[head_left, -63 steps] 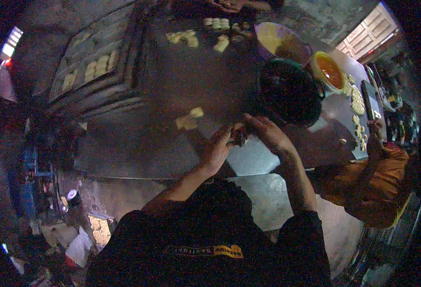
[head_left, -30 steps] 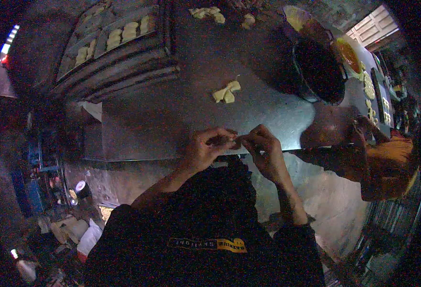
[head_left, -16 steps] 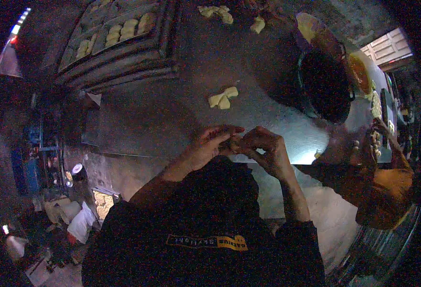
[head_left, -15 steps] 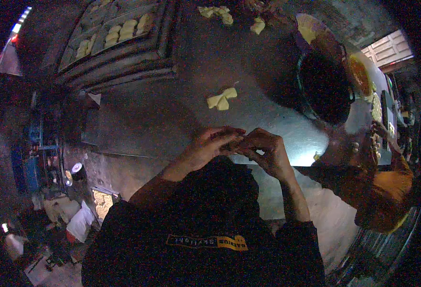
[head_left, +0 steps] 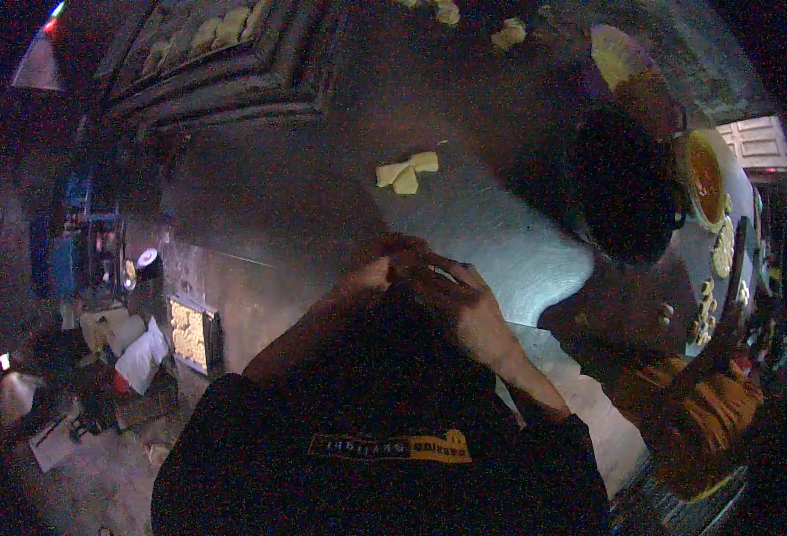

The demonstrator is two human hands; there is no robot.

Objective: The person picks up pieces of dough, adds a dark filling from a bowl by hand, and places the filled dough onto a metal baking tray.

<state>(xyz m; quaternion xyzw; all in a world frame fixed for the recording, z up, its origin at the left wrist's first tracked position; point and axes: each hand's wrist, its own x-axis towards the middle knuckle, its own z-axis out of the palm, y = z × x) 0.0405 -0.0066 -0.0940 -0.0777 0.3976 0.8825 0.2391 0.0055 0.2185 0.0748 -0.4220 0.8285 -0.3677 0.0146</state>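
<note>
My left hand [head_left: 396, 260] and my right hand [head_left: 461, 297] meet in front of my chest, over the near edge of the table. The fingers of both are bent and pressed together in deep shadow. Whatever they hold, if anything, is too dark to make out. Just beyond them, a small cluster of pale yellow dough pieces [head_left: 406, 172] lies on the grey tabletop [head_left: 492, 228], touching one another and apart from my hands.
Stacked trays [head_left: 232, 85] with pale dough rolls stand far left. A big dark pot [head_left: 621, 192] and a bowl of orange filling [head_left: 706, 179] are at right. A co-worker in an orange top [head_left: 697, 415] sits near right. Low at left is a tray of pale pieces [head_left: 188, 335].
My view has shifted somewhat, moving the surroundings in the picture. My hands have drawn closer together, and my right hand has turned and lowered toward my chest. The dough cluster still lies there.
</note>
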